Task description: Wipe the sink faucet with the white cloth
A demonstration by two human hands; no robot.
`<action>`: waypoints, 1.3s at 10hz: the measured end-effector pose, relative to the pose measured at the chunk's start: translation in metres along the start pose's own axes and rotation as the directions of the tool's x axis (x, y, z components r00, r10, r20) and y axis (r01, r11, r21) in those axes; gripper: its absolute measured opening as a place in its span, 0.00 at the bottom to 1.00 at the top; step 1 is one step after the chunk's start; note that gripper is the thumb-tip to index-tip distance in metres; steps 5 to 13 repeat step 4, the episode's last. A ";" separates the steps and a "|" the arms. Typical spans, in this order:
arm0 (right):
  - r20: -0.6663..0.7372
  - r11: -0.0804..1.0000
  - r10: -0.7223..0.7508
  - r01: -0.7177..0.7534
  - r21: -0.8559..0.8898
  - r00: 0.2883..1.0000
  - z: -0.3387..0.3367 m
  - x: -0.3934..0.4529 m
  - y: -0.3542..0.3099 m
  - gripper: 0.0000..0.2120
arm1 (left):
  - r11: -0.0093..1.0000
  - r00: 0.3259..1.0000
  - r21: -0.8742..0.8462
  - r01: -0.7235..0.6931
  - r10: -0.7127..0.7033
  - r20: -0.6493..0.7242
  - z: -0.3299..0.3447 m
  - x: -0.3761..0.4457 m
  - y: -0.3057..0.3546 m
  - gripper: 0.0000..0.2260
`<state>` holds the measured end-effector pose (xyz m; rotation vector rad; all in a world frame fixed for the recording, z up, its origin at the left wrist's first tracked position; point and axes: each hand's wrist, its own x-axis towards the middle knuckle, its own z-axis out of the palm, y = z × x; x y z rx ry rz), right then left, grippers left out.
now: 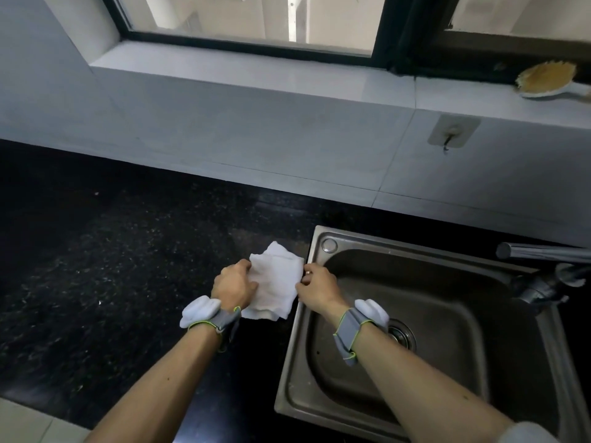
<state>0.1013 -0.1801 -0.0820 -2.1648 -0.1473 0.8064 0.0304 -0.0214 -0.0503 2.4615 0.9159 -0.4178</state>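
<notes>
A white cloth lies on the black countertop just left of the steel sink. My left hand grips the cloth's left edge. My right hand pinches its right edge, over the sink's left rim. The chrome faucet stands at the sink's right side, its spout pointing left over the basin and its base partly cut off by the frame edge. Both hands are well left of the faucet.
The dark speckled countertop stretches left of the sink. A tiled wall with an adhesive hook rises behind. A scrub brush lies on the window sill at the far right. The sink drain shows past my right wrist.
</notes>
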 end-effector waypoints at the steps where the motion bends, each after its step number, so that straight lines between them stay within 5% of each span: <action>1: 0.025 1.000 0.022 -0.022 0.012 0.999 -0.009 -0.002 0.001 0.23 | 0.996 0.998 0.093 0.014 -0.019 0.056 0.002 0.006 0.003 0.20; 3: 0.081 0.985 0.065 -0.077 0.154 0.995 -0.054 -0.015 0.001 0.22 | 0.992 0.984 0.128 0.006 0.017 -0.177 -0.004 0.000 0.048 0.20; 4: 0.146 0.975 0.039 -0.069 0.211 0.988 -0.083 -0.029 -0.004 0.20 | 0.977 0.963 -0.074 -0.202 0.184 -0.195 -0.009 -0.007 0.084 0.16; 13: 0.146 0.975 0.039 -0.069 0.211 0.988 -0.083 -0.029 -0.004 0.20 | 0.977 0.963 -0.074 -0.202 0.184 -0.195 -0.009 -0.007 0.084 0.16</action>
